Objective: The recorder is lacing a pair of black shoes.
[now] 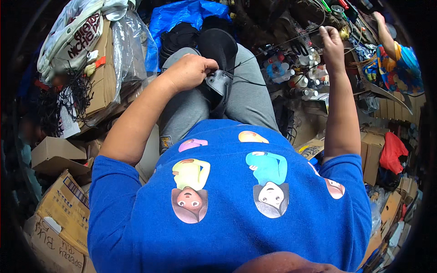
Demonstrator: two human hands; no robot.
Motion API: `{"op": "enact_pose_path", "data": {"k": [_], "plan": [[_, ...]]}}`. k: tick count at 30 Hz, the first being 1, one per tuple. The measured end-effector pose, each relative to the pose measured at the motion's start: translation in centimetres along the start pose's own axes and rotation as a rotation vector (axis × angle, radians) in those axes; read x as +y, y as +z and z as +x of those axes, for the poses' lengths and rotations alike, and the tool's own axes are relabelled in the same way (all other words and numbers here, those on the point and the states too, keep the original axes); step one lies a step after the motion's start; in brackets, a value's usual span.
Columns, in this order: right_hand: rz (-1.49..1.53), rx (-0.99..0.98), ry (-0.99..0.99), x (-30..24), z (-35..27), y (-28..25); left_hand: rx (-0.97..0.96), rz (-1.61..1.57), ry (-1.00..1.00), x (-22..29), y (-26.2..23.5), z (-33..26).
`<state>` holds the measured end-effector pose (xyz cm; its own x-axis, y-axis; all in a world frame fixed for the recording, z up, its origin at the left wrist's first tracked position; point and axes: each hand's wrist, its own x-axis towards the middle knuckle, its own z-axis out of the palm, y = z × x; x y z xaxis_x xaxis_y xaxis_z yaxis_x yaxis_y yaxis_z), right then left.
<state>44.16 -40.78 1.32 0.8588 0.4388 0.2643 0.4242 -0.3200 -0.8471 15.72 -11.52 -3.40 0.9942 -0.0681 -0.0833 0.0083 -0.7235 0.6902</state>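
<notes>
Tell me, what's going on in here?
A seated person is working with dark thread and a dark, shiny piece with eyelets over their lap. The left hand holds the piece's edge, while the right hand, raised out to the side, pinches the thread, which stretches between the two hands. White-topped bottles stand beyond the right knee, and another person's arm shows at the far right.

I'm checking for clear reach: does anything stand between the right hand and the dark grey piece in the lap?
Nothing visible blocks the right hand from the dark grey piece; only a thin black cord crosses the gap. The left hand holds the piece.
</notes>
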Motion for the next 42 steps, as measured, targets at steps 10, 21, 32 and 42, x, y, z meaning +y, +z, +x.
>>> {"op": "enact_pose_path", "data": {"k": [10,21,32,42], "plan": [[-0.547,-0.526,-0.346,-3.9,-5.9,5.4,-0.057,0.145,0.146,-0.4,-0.9,1.0],[-0.689,-0.696,-0.680,-7.9,-8.3,11.1,-0.159,0.149,0.075,0.1,-1.2,1.4],[-0.247,-0.634,-0.233,-6.8,-6.9,7.4,-0.172,0.088,0.086,0.0,-1.3,1.8],[-0.745,-0.663,-0.755,-7.8,-7.3,10.3,-0.222,0.120,0.059,-0.1,-2.0,1.8]]}}
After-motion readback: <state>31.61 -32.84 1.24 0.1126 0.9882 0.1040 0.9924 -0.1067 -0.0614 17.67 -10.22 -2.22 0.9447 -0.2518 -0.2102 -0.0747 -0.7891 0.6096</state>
